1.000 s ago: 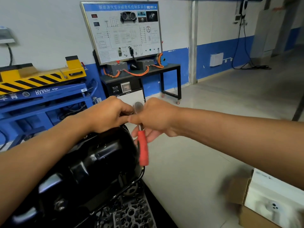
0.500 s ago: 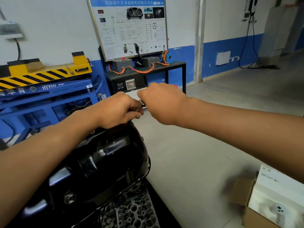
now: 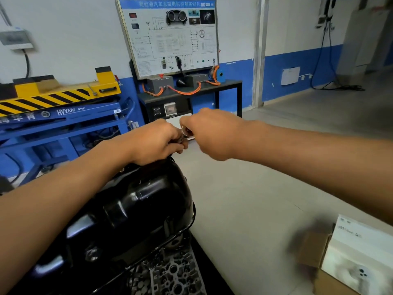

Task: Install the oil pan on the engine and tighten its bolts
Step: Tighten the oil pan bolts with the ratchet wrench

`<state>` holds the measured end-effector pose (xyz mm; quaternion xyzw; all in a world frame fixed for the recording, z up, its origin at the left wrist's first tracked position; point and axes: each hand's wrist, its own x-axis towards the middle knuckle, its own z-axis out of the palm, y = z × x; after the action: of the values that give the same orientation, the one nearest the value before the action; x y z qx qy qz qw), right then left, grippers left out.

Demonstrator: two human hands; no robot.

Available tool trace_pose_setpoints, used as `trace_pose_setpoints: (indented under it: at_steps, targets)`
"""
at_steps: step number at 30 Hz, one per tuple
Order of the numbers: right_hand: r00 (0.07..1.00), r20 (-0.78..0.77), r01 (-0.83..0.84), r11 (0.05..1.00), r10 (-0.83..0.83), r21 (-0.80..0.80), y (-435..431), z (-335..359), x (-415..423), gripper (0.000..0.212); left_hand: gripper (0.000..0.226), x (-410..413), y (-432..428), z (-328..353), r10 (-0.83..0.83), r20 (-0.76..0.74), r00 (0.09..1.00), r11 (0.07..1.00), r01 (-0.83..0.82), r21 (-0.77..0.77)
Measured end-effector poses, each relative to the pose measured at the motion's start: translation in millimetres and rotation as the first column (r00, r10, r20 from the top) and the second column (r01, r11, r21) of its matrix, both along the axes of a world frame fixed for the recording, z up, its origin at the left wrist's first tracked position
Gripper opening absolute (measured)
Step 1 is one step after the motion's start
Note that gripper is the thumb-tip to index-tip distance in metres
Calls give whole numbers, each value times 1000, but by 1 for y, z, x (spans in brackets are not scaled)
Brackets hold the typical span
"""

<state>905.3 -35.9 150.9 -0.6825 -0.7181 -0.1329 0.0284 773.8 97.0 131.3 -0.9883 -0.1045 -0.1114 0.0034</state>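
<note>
black oil pan [image 3: 131, 209] sat on the engine [image 3: 174, 273]: stiff, probably heavy and slippery, best held by its rim. above its far end, left hand [image 3: 157, 141] and right hand [image 3: 209, 135], fingers curled, pinched a metal tool [image 3: 184, 133].

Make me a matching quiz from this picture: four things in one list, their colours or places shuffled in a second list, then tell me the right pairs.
Things
1. oil pan
2. cables
3. metal tool
4. carton

Descriptions
A. orange, lying on the dark bench
B. white, at the lower right
C. glossy black, just below the left hand
D. held where the left hand and right hand meet

Pairs: 1-C, 2-A, 3-D, 4-B
</note>
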Motion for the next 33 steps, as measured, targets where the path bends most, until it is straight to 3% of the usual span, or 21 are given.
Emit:
trace_pose_setpoints:
  at_steps: [2, 5, 7, 9, 11, 12, 13, 15, 16, 17, 18, 20, 21, 22, 23, 24, 26, 28, 30, 33]
  targets:
    - [962, 271, -90, 985, 47, 149, 3, 2, 1, 21, 8, 2, 1, 0, -14, 4, 1000, 1000, 14, -4]
    - [956, 287, -110, 976, 52, 190, 13, 2, -8, 15, 11, -2, 1, 0, -18, 28, 999, 999, 19, -32]
    - [985, 171, 5, 988, -32, 156, 12, 2, -9, 15, 23, -3, 2, -2, -10, 51, 999, 1000, 12, -27]
    - [994, 19, 110, 993, -112, 49, 8, 3, -7, 21, 15, -2, 1, -3, -3, 67, 998, 1000, 5, -19]
    - [936, -308, 114, 973, -174, -201, 2, 2, -4, 19, 10, -1, 0, -3, 3, 59, 998, 1000, -3, -10]
    - [809, -538, 59, 944, -236, -325, -1, -2, -6, 13, 11, -1, 0, -2, 2, 50, 999, 1000, -2, -6]
    - [602, -736, -25, 915, -309, -404, -4, -4, -8, 8, 11, -2, 0, -2, -6, 47, 999, 1000, 7, -18]
    - [224, -903, -155, 901, -367, -405, -5, -8, -11, 8, 18, -4, -5, 0, -40, 65, 997, 998, 43, -39]
    - [97, -923, -185, 905, -372, -384, -4, -9, -13, 8, 31, -5, -7, 1, -50, 89, 995, 997, 54, -49]
    - [28, -929, -192, 910, -370, -368, -3, -9, -16, 9, 45, -5, -8, 1, -48, 113, 992, 997, 55, -62]
    - [21, -932, -181, 915, -362, -360, -2, -8, -18, 9, 52, -6, -7, 1, -32, 127, 991, 997, 41, -63]
    - [180, -928, -109, 931, -327, -349, 2, -7, -18, 8, 42, -6, -5, 1, 0, 118, 993, 999, 5, -42]
    - [337, -891, -66, 937, -302, -343, 2, -8, -17, 9, 29, -7, -4, 0, 12, 92, 996, 999, -9, -34]
    - [558, -791, -22, 948, -251, -316, 1, -7, -14, 9, 19, -6, -3, 1, 18, 68, 998, 999, -16, -31]
    - [781, -601, 11, 966, -170, -260, 0, -6, -9, 8, 16, -6, -4, 1, 13, 46, 999, 999, -11, -33]
    - [932, -354, 18, 985, -79, -173, -1, -4, -4, 8, 16, -5, -5, 2, -10, 34, 999, 999, 11, -43]
    - [998, 61, 0, 1000, 0, 8, -1, 0, 2, 22, 28, -5, -8, 3, -51, 26, 998, 998, 52, -40]
    - [973, 225, -76, 993, 53, 93, 1, 0, 3, 26, 22, -6, -8, 2, -60, 26, 998, 997, 61, -39]
    - [983, 177, -66, 993, 48, 100, 4, -2, 3, 24, 15, -6, -3, -1, -45, 53, 998, 999, 46, -28]
    - [998, -18, 60, 997, -60, 39, 4, -4, -1, 17, 13, -7, -1, 0, -10, 43, 999, 999, 12, -49]
